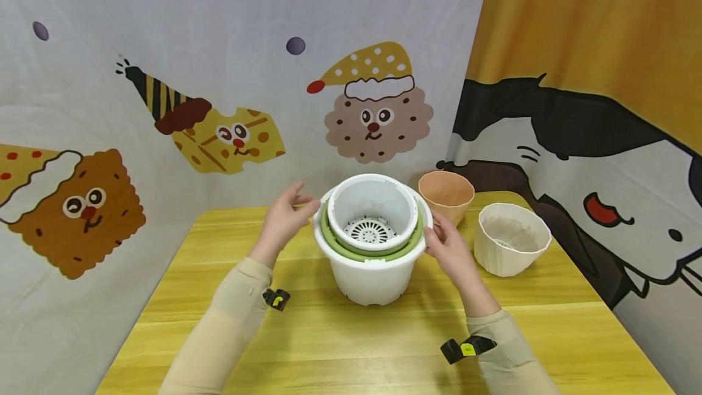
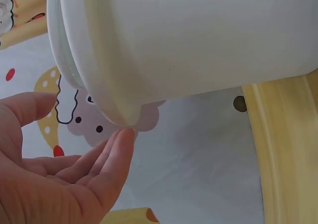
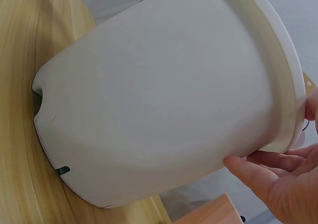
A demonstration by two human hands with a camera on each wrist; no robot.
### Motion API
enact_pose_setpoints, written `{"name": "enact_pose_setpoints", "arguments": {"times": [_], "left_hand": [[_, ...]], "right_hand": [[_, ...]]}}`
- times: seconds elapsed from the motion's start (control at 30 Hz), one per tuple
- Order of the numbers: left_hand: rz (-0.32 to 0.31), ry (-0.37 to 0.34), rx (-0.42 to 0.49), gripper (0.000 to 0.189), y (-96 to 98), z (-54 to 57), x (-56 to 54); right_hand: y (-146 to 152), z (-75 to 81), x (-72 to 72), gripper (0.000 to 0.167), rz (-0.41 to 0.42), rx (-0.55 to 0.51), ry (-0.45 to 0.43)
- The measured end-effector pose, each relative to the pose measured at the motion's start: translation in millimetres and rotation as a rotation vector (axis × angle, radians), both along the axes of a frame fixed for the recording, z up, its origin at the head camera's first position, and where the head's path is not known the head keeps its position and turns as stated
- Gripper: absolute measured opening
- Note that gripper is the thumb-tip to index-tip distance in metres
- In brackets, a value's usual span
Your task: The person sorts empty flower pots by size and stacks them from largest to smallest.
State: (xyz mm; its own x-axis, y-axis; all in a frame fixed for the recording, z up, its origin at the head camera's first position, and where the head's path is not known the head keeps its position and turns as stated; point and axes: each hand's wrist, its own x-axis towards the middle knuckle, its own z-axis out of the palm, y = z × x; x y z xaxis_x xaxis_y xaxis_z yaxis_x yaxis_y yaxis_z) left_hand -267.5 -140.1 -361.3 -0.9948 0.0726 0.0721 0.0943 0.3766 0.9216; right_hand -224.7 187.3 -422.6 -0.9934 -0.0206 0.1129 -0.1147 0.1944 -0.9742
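Table (image 1: pixel 340 352): yellow wood grain, bearing four or more pots. Big pot (image 1: pixel 373 288) stands upright on it near the middle, between the hands. White, smooth and plain-walled, tapering downward from a wide lip; small notches cut into the foot, dark in the right wrist view. Within it, a green pot (image 1: pixel 329 235), only the rim and upper edge showing as a ring. Within that, an inner pot (image 1: pixel 373 197), white, its round rim standing above the green; pale grey inner wall, floor pierced by slots in a wheel pattern.

Right of the stack, a cream pot (image 1: pixel 504 261), faceted sides, brownish-grey marks on the inner wall, slots at the bottom. Behind it and to its left, an orange pot (image 1: pixel 446 191), pale, with an angular rim, close beside the stack; its bottom not clear.

Hands apart, one at each side. Right hand (image 1: pixel 452 252) grips big pot's lip, thumb on the edge, fingers beneath. Left hand (image 1: pixel 282 218) spread loosely, holding nothing, fingertips right by the opposite lip; contact cannot be told.
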Motion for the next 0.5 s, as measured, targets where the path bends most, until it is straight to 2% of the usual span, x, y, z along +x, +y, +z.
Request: {"name": "enact_pose_setpoints", "arguments": {"times": [0.23,0.5], "left_hand": [[-0.031,-0.064,0.092,0.081,0.2,-10.0,2.0],[-0.073,-0.137,0.203,0.079,1.9,-21.4,3.5]], "right_hand": [[1,-0.7,-0.4,0.055,0.006,0.0,0.014],[1,-0.2,-0.4,0.055,0.008,-0.01,0.004]]}}
